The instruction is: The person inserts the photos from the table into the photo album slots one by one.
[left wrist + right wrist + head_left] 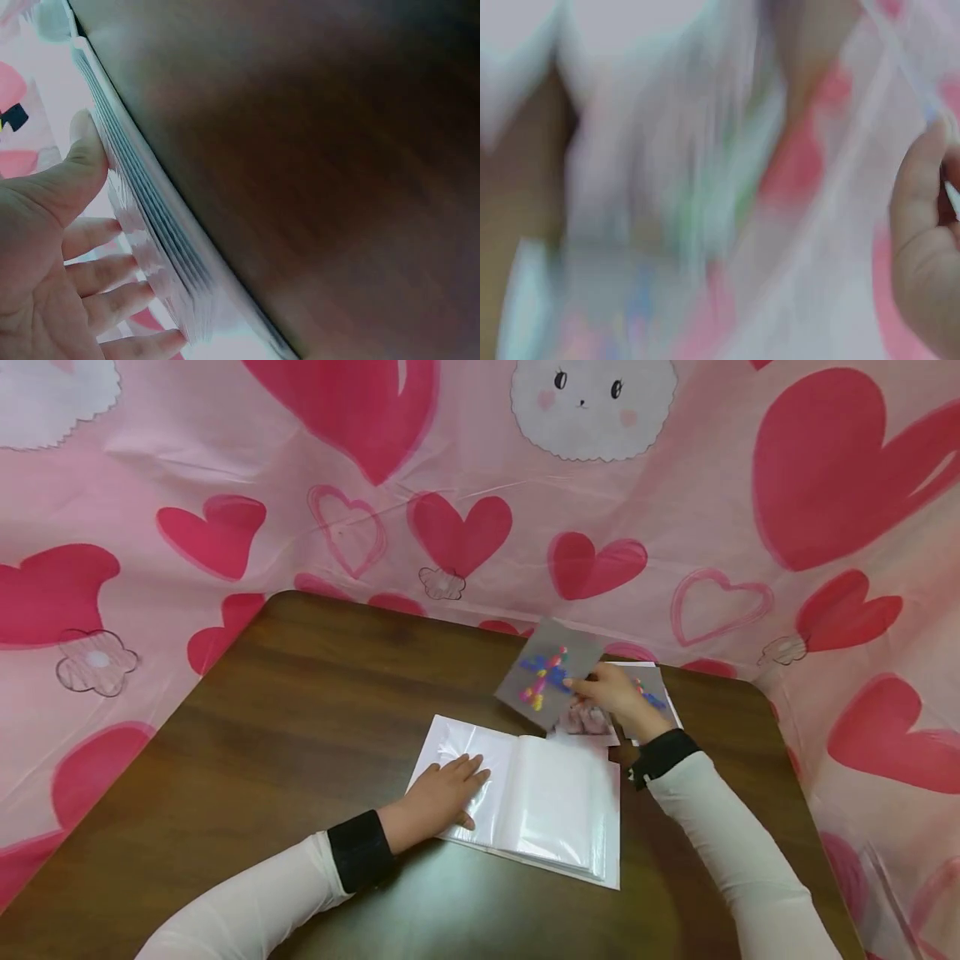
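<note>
A photo album (551,793) with clear plastic sleeves lies spread on the table. My left hand (438,793) rests on its left page, fingers extended; the left wrist view shows the thumb (88,146) and fingertips along the stack of page edges (150,210). Above the album's top right, my right hand (618,693) pinches a grey photo (517,681) with a blue, pink and yellow figure on it. Beneath that hand lie a pinkish photo (585,720) and another grey print (654,681). The right wrist view is badly blurred, with the right hand (926,247) at its edge.
The brown wooden table (285,710) has rounded far corners. Behind it and to the sides hangs a pink cloth (480,468) printed with red hearts and white fluffy faces, close to the table's back edge.
</note>
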{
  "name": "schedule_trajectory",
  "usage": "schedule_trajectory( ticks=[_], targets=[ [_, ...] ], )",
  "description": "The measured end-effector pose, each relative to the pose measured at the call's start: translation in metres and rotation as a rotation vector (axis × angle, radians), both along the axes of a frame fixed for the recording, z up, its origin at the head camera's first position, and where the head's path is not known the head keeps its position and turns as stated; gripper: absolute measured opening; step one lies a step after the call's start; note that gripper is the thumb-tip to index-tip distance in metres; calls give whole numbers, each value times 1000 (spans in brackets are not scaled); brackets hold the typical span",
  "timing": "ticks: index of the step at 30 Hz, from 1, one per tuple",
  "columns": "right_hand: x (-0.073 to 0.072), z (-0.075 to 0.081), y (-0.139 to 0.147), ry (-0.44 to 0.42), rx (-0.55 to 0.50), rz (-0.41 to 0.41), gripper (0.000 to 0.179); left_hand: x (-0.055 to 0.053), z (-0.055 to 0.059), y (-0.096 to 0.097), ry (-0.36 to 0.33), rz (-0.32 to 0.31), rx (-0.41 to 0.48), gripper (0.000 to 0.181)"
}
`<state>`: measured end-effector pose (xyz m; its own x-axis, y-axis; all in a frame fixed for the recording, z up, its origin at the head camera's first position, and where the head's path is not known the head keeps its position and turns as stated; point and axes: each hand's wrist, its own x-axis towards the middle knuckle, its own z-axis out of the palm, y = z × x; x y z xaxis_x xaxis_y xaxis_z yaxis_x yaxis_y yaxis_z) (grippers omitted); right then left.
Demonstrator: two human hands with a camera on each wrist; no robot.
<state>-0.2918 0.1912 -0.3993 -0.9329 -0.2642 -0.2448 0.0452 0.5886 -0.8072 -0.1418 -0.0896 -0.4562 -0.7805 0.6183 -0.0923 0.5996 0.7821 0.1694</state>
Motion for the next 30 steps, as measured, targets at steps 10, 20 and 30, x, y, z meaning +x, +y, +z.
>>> schedule_trajectory(
  ticks=[10,20,30],
  targets=[
    [6,-39,-67,-385,-620,-283,28,3,2,13,34,19,-34,77],
    [6,-50,-71,-507,-544,-218,11,3,4,10,20,27,-41,78],
    [-3,-52,-65,-472,-236,-148,23,2,2,1,-12,62,1,78]
  ],
)
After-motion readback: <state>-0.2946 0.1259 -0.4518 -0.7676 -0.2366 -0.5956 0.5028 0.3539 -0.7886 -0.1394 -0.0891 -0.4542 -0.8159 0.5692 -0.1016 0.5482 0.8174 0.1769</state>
